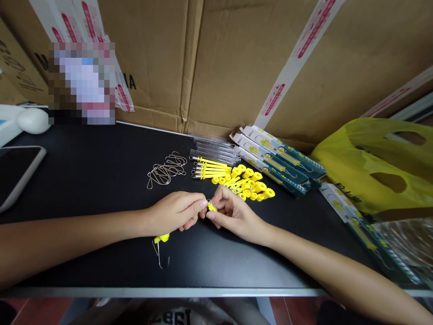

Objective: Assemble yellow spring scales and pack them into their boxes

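Observation:
My left hand (181, 211) is closed, with thumb and fingers pinched at a small yellow plastic piece (211, 207) that carries a thin wire ring. From the other side my right hand (233, 212) closes its thumb and fingers about the same piece. Below my left wrist a yellow fitting (162, 238) with a metal hook (158, 255) shows; whether it joins what my left hand holds is hidden. Just beyond the hands lie loose yellow caps and small parts (252, 184), yellow rods with metal springs (211, 169), and a tangle of wire hooks (165, 169).
Clear plastic tubes (214, 149) lie at the back of the black table (84, 180), beside printed slim boxes (274, 158). Another slim box (368, 232) and a yellow plastic bag (365, 167) are at right. A phone (18, 171) lies far left. Cardboard boxes (223, 63) stand behind.

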`<state>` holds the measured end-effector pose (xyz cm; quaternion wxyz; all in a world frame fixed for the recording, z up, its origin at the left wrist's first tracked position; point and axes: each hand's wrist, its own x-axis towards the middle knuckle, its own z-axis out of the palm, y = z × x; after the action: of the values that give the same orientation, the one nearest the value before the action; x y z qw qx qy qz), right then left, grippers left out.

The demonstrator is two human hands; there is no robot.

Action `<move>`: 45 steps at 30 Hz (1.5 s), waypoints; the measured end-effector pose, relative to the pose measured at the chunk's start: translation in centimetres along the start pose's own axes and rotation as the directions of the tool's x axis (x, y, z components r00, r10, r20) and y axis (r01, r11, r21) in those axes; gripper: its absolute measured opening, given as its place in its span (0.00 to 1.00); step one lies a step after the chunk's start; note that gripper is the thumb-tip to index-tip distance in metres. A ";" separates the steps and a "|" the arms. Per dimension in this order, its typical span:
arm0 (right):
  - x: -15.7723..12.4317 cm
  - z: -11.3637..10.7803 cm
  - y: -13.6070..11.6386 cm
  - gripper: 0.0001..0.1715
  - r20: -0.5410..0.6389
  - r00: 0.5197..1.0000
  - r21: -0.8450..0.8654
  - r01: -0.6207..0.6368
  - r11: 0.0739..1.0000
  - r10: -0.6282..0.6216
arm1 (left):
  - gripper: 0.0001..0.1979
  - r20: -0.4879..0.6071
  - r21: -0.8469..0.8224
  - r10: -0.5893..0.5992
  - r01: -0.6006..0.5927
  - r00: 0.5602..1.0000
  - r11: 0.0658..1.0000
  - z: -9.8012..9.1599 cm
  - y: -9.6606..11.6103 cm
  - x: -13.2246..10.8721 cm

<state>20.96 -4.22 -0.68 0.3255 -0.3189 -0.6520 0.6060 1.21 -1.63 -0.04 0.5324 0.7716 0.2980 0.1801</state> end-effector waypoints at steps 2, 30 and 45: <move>-0.2 -0.1 0.0 0.14 -0.024 0.999 -0.125 0.021 0.992 -0.024 | 0.18 0.013 0.010 -0.001 0.000 1.000 1.000 -0.1 0.0 0.0; -0.5 -2.0 -0.2 0.10 0.194 0.860 -0.945 0.293 0.145 -0.471 | 0.19 0.166 0.165 -0.027 -0.001 0.986 0.986 -0.8 0.6 0.2; -0.3 -2.8 -1.6 0.07 0.480 0.664 -0.875 0.311 -0.371 -0.574 | 0.24 0.169 0.078 -0.067 0.054 0.983 0.995 -0.9 0.9 0.2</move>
<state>23.41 -2.90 1.03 0.2504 -0.2067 -0.8981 -0.2967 1.03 -1.11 1.15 0.5327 0.7937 0.2808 0.0857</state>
